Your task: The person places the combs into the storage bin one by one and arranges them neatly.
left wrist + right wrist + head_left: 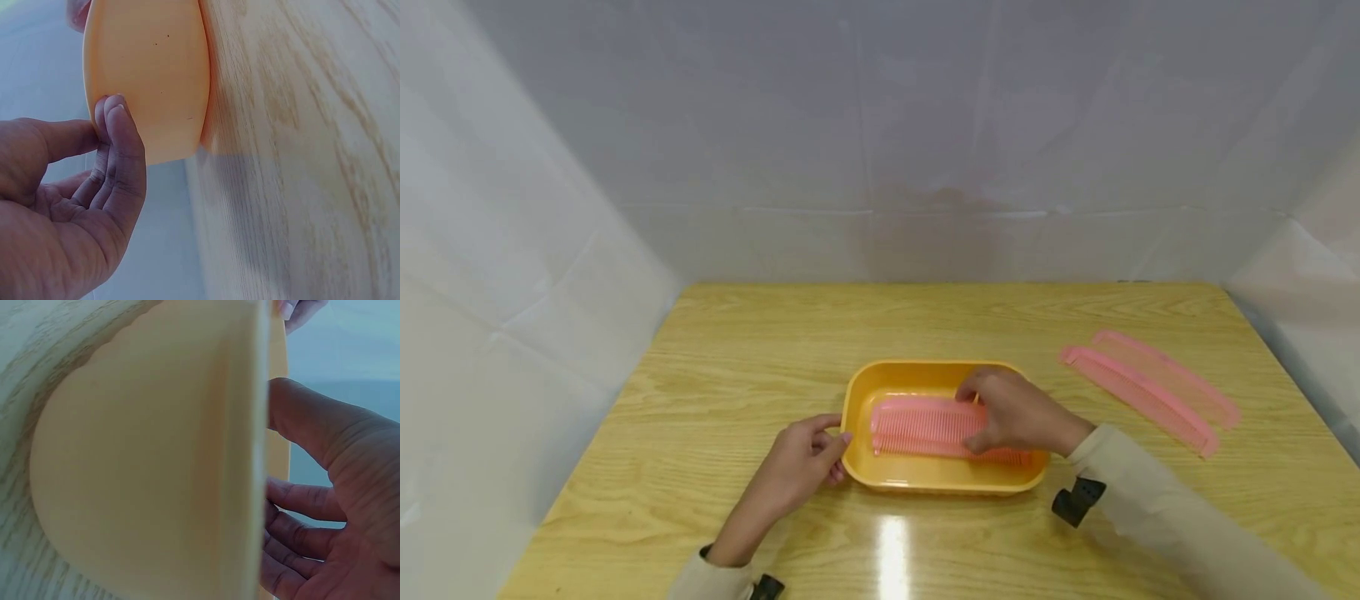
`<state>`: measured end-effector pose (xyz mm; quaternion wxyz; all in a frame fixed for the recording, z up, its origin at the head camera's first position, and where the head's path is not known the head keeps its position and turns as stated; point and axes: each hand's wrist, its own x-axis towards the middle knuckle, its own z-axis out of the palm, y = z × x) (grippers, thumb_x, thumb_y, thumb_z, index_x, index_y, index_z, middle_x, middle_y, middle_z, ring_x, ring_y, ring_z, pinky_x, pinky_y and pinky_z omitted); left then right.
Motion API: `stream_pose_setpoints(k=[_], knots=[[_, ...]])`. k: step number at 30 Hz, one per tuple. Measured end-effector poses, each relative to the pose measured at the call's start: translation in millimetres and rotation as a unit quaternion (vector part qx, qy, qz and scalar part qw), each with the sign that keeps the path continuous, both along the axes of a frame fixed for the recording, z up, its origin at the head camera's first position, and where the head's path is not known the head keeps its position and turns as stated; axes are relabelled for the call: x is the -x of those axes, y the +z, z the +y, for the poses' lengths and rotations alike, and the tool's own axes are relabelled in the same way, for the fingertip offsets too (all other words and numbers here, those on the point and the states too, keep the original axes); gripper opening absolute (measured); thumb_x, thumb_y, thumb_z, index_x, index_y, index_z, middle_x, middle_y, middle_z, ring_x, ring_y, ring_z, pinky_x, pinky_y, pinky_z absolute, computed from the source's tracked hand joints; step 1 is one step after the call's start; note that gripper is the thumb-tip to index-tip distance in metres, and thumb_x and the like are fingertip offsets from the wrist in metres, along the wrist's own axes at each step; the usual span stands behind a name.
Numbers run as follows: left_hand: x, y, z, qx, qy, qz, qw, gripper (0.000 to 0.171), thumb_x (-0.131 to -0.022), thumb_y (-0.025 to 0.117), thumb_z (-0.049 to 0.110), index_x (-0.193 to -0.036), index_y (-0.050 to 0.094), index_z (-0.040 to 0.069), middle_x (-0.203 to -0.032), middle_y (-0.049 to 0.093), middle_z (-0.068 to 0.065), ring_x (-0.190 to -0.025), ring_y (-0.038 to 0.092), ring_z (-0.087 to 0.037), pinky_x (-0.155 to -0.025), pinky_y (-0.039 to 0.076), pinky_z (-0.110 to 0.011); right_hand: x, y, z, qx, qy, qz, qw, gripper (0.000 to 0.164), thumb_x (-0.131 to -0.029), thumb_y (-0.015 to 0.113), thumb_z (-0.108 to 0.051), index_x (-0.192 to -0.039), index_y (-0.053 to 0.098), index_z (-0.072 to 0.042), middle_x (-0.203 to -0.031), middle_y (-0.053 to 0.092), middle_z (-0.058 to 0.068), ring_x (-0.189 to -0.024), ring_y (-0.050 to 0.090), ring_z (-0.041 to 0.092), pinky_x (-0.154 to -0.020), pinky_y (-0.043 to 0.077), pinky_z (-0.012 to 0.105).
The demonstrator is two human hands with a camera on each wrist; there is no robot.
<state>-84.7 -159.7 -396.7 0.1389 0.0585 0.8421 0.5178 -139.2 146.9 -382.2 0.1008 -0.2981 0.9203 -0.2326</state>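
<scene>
A yellow plastic basin (891, 482) sits on the table with pink combs (917, 421) lying lengthwise inside it, overlapping. At the basin's left end my left hand (801, 458) pinches the rim, thumb over the edge and fingers against the outer wall (156, 75). Reaching in over the right end, my right hand (1018, 412) spans a pink comb, with its thumb on the near side and curled fingers on the far side. In the right wrist view the basin's wall (137, 469) hides the fingertips of the right hand (337, 500).
Two more pink combs, a nearer one (1138, 396) and a farther one (1180, 375), lie side by side at an angle on the wooden table (737, 358), right of the basin. Pale sheeting (850, 167) hangs behind the table and along both sides.
</scene>
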Motion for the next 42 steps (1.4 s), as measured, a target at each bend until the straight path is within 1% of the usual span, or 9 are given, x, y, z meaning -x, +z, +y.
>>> stream_pose_setpoints(k=[8,14,23,27,30,33,37,42], knots=[[-0.1,0.1,-0.1,0.0,0.001,-0.001,1.0,0.045,-0.103,0.06,0.013,-0.14,0.051,-0.011,-0.077,0.067,-0.006,-0.064,0.065,-0.019,-0.058,0.061,-0.034,-0.1,-9.2,-1.4,-0.01,-0.004,-0.002,1.0,0.053,-0.073,0.093,-0.026,-0.112,0.07,0.0,-0.105,0.068,0.006,-0.091,0.059,0.019,-0.082,0.055,0.036],[-0.3,0.3,0.0,0.002,0.002,0.001,1.0,0.045,-0.103,0.061,0.012,-0.14,0.051,-0.011,-0.077,0.067,-0.006,-0.064,0.065,-0.019,-0.057,0.061,-0.034,-0.7,-14.1,-1.4,-0.008,-0.005,-0.001,1.0,0.052,-0.072,0.093,-0.027,-0.11,0.07,0.0,-0.102,0.067,0.005,-0.088,0.058,0.018,-0.08,0.054,0.034],[-0.6,0.3,0.3,0.01,0.005,0.003,0.9999,0.044,-0.103,0.061,0.012,-0.139,0.052,-0.011,-0.076,0.067,-0.005,-0.063,0.065,-0.018,-0.057,0.061,-0.034,-2.9,-13.8,-2.2,-0.007,-0.009,-0.009,1.0,0.054,-0.073,0.093,-0.027,-0.113,0.069,-0.001,-0.107,0.068,0.006,-0.094,0.059,0.019,-0.085,0.055,0.037],[-1.0,0.7,0.0,0.013,0.006,0.003,0.9999,0.044,-0.103,0.061,0.012,-0.139,0.052,-0.011,-0.076,0.067,-0.005,-0.063,0.065,-0.018,-0.057,0.061,-0.034,-2.9,-14.3,-1.7,-0.007,-0.006,-0.008,1.0,0.053,-0.074,0.092,-0.028,-0.114,0.069,0.0,-0.107,0.068,0.006,-0.094,0.059,0.019,-0.085,0.055,0.037],[-1.1,0.8,-0.1,0.014,0.006,0.002,0.9999,0.044,-0.103,0.061,0.012,-0.139,0.052,-0.011,-0.076,0.067,-0.005,-0.063,0.065,-0.019,-0.057,0.061,-0.034,-3.7,-13.0,-0.7,-0.012,-0.001,0.0,1.0,0.053,-0.076,0.092,-0.028,-0.115,0.069,0.0,-0.108,0.067,0.007,-0.094,0.059,0.019,-0.085,0.055,0.037],[-0.8,0.9,0.1,0.013,0.008,-0.001,0.9999,0.044,-0.103,0.061,0.012,-0.14,0.052,-0.011,-0.077,0.067,-0.005,-0.063,0.065,-0.019,-0.057,0.061,-0.034,-5.3,-9.0,1.2,-0.013,-0.006,-0.006,1.0,0.054,-0.077,0.091,-0.028,-0.117,0.068,0.0,-0.111,0.067,0.008,-0.097,0.061,0.021,-0.087,0.056,0.038],[-0.2,1.1,0.5,0.012,0.009,-0.006,0.9999,0.045,-0.103,0.061,0.013,-0.14,0.052,-0.01,-0.077,0.067,-0.005,-0.064,0.066,-0.02,-0.058,0.061,-0.034,-5.1,-0.4,7.9,0.001,-0.012,-0.015,1.0,0.054,-0.079,0.089,-0.026,-0.12,0.067,0.001,-0.115,0.066,0.011,-0.101,0.062,0.027,-0.087,0.057,0.041],[-0.2,1.3,0.4,0.011,0.007,-0.006,0.9999,0.044,-0.103,0.061,0.013,-0.14,0.052,-0.01,-0.077,0.067,-0.006,-0.064,0.066,-0.021,-0.058,0.061,-0.034,-0.8,9.8,21.5,0.02,-0.013,-0.003,1.0,0.052,-0.081,0.088,-0.026,-0.12,0.067,0.001,-0.113,0.065,0.012,-0.099,0.062,0.028,-0.082,0.057,0.041]])
